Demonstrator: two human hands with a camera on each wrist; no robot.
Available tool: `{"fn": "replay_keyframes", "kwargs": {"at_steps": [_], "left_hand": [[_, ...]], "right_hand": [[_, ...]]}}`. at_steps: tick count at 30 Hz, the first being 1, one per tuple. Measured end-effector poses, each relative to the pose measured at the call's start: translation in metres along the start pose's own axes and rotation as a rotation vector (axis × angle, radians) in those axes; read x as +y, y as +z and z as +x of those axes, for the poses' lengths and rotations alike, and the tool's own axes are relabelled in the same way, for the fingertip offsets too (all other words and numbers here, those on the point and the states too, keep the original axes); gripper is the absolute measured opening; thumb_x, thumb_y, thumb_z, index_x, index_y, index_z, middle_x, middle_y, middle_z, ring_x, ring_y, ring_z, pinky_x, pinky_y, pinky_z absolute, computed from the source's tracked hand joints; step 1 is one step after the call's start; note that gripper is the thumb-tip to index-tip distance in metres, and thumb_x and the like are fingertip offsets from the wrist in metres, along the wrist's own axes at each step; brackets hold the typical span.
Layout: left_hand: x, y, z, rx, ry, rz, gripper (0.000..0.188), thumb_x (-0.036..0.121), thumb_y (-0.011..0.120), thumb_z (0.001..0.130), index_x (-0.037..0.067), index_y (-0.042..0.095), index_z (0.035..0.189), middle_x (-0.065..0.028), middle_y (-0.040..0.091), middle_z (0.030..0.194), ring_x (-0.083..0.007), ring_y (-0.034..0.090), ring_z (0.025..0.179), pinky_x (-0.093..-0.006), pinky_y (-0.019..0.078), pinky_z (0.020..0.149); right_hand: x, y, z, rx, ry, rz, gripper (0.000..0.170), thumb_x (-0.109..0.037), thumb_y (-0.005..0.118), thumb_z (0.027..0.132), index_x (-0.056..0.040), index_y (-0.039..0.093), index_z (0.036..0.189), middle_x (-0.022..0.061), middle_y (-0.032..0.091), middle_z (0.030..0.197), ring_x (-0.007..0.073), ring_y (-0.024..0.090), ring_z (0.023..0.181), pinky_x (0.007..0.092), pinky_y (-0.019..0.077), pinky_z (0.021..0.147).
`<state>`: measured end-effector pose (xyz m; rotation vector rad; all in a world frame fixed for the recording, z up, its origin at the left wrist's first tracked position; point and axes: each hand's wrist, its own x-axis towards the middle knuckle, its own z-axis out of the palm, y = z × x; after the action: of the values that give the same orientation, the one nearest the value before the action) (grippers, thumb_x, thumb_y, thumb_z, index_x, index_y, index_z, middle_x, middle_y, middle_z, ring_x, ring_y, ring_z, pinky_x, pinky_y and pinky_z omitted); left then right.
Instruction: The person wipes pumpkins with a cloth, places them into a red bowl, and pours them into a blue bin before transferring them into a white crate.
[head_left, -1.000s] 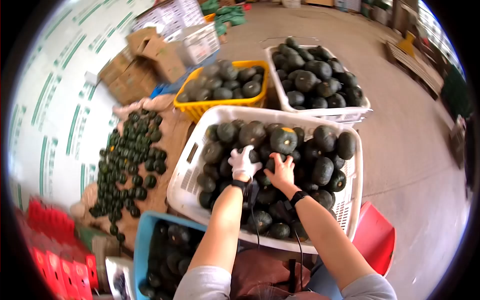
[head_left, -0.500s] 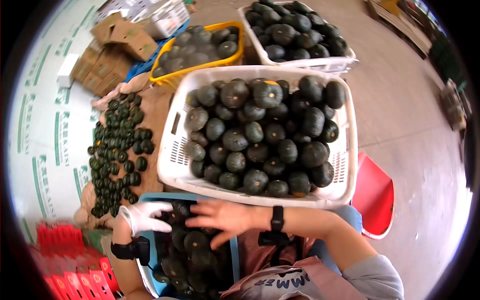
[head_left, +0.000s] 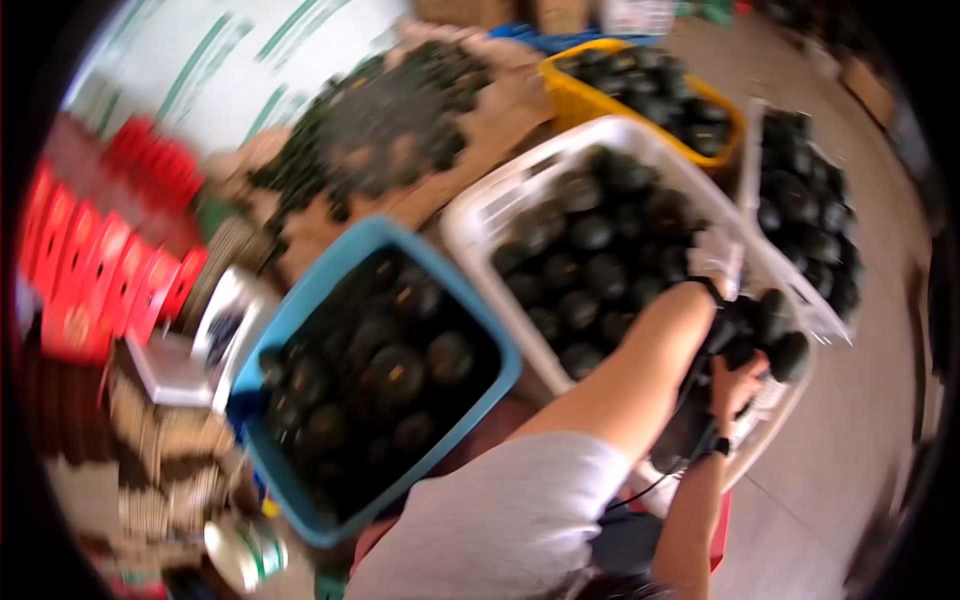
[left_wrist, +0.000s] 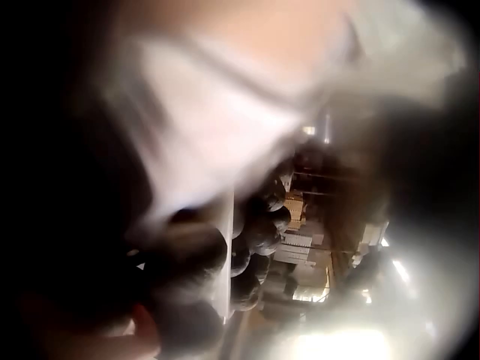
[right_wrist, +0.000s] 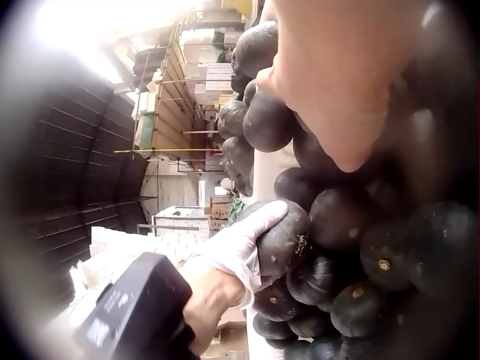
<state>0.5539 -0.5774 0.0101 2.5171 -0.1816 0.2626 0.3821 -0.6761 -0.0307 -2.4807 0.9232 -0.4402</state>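
Dark green pumpkins (head_left: 590,230) fill a white crate (head_left: 488,215). At the crate's right end, my left hand (head_left: 715,258) in a white glove reaches down among them. The right wrist view shows this gloved hand (right_wrist: 244,236) wrapped over one pumpkin (right_wrist: 289,244), thumb across its top. Closer to me, my bare right hand (head_left: 738,385) grips a dark pumpkin (head_left: 740,355) near the crate's side. Its bent fingers (right_wrist: 345,142) cover part of the pumpkins in the right wrist view. My left wrist view is mostly blurred, with the glove (left_wrist: 217,127) close to the lens.
A blue bin (head_left: 490,365) holding more pumpkins stands to the left of the white crate. Beyond are a yellow basket (head_left: 565,90) and another white crate (head_left: 752,170) of pumpkins. Small pumpkins (head_left: 370,120) lie on a brown sheet. Red boxes (head_left: 85,260) stand at far left.
Both hands were in the white crate, then over the blue bin, and are now back at the white crate's right end. The head view has swung left.
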Motion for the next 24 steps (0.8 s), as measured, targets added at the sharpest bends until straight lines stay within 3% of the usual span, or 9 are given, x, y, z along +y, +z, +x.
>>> {"fn": "replay_keyframes", "kwargs": {"at_steps": [3, 4, 7, 13, 17, 19, 21, 23, 24], "left_hand": [[-0.033, 0.002, 0.004, -0.171, -0.282, -0.166, 0.044, 0.023, 0.082, 0.065, 0.009, 0.067, 0.104, -0.0164, 0.067, 0.106, -0.0368, 0.065, 0.101, -0.0415, 0.0548, 0.080], [-0.049, -0.006, 0.004, -0.290, -0.334, -0.240, 0.053, 0.026, 0.085, 0.060, 0.007, 0.066, 0.106, -0.0164, 0.069, 0.105, -0.0354, 0.067, 0.099, -0.0402, 0.0549, 0.082], [-0.104, -0.129, -0.062, -0.481, -0.020, -0.309, 0.097, 0.045, 0.090, 0.047, 0.003, 0.055, 0.128, -0.0170, 0.068, 0.112, -0.0323, 0.067, 0.103, -0.0387, 0.0529, 0.089], [-0.259, -0.355, -0.210, -0.281, -0.148, -0.220, 0.071, 0.025, 0.085, 0.072, 0.006, 0.053, 0.133, -0.0150, 0.060, 0.126, -0.0284, 0.057, 0.118, -0.0406, 0.0454, 0.102], [-0.304, -0.449, -0.249, -0.599, -0.466, 0.825, 0.098, 0.051, 0.085, 0.059, 0.012, 0.048, 0.142, -0.0270, 0.058, 0.125, -0.0450, 0.053, 0.118, -0.0491, 0.0430, 0.102], [-0.277, -0.457, -0.221, -0.590, -0.353, 0.671, 0.098, 0.049, 0.084, 0.063, 0.010, 0.045, 0.144, -0.0256, 0.058, 0.125, -0.0436, 0.053, 0.118, -0.0490, 0.0430, 0.101], [-0.235, -0.439, -0.182, -0.525, 0.015, 0.513, 0.089, 0.045, 0.082, 0.071, 0.008, 0.045, 0.143, -0.0236, 0.059, 0.125, -0.0422, 0.054, 0.118, -0.0479, 0.0435, 0.101], [-0.195, -0.396, -0.140, -0.494, 0.498, 0.228, 0.074, 0.034, 0.076, 0.082, 0.006, 0.046, 0.142, -0.0231, 0.060, 0.121, -0.0391, 0.058, 0.111, -0.0458, 0.0448, 0.099], [-0.182, -0.361, -0.120, -0.596, 0.453, 0.062, 0.073, 0.034, 0.077, 0.081, 0.008, 0.046, 0.142, -0.0235, 0.059, 0.123, -0.0383, 0.058, 0.110, -0.0448, 0.0450, 0.099]], "right_hand": [[0.039, 0.025, 0.026, 0.034, -0.123, 0.277, 0.075, -0.019, 0.073, 0.067, -0.0193, 0.040, 0.134, 0.0218, 0.054, 0.117, 0.0416, 0.060, 0.098, 0.0537, 0.0521, 0.084], [0.018, 0.003, 0.012, -0.074, 0.141, 0.563, 0.072, -0.017, 0.071, 0.067, -0.0170, 0.042, 0.133, 0.0181, 0.056, 0.117, 0.0380, 0.061, 0.096, 0.0508, 0.0534, 0.080], [-0.029, -0.034, -0.005, -0.212, 0.488, 0.848, 0.073, -0.022, 0.068, 0.063, -0.0178, 0.046, 0.133, 0.0085, 0.060, 0.117, 0.0289, 0.061, 0.104, 0.0467, 0.0529, 0.080], [-0.181, -0.079, -0.113, -0.651, -0.578, 0.582, 0.069, -0.010, 0.070, 0.057, -0.0047, 0.057, 0.124, 0.0101, 0.054, 0.120, 0.0260, 0.052, 0.116, 0.0325, 0.0435, 0.097], [-0.209, -0.044, -0.206, -1.131, -0.674, 0.795, 0.074, -0.036, 0.078, 0.074, -0.0058, 0.048, 0.135, 0.0220, 0.054, 0.127, 0.0353, 0.055, 0.119, 0.0406, 0.0458, 0.101], [-0.208, -0.050, -0.235, -1.396, -0.469, 0.929, 0.078, -0.039, 0.078, 0.076, -0.0041, 0.045, 0.138, 0.0253, 0.053, 0.131, 0.0362, 0.055, 0.121, 0.0415, 0.0458, 0.101], [-0.187, -0.032, -0.223, -0.840, -0.810, 0.811, 0.078, -0.037, 0.077, 0.080, -0.0087, 0.043, 0.144, 0.0177, 0.051, 0.140, 0.0343, 0.054, 0.124, 0.0405, 0.0433, 0.107], [-0.157, -0.045, -0.175, -0.524, -0.749, 0.390, 0.069, -0.035, 0.079, 0.076, -0.0086, 0.052, 0.133, 0.0180, 0.062, 0.119, 0.0351, 0.058, 0.113, 0.0444, 0.0493, 0.093], [-0.145, -0.051, -0.150, -0.368, -0.531, 0.084, 0.066, -0.034, 0.082, 0.069, -0.0119, 0.055, 0.126, 0.0152, 0.061, 0.115, 0.0336, 0.055, 0.108, 0.0463, 0.0493, 0.087]]}}
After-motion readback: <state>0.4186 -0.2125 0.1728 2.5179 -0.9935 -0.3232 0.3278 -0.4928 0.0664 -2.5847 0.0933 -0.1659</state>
